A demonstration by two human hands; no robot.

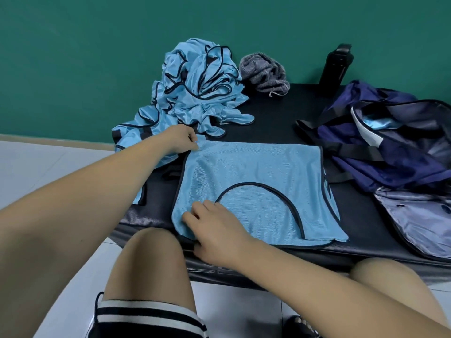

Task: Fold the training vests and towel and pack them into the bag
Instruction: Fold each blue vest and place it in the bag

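A light blue vest with dark edging is laid flat in the middle of the dark surface. Its far left corner is pinched by the fingers of the left hand. Its near left corner is gripped by the right hand, fingers curled on top and thumb at the edge. A heap of vests is piled far left. A grey striped towel is bunched beside it, and a black bottle stands farther right. The dark blue bag lies open on the right. White letters are printed on the surface's near side, too hidden to be read.
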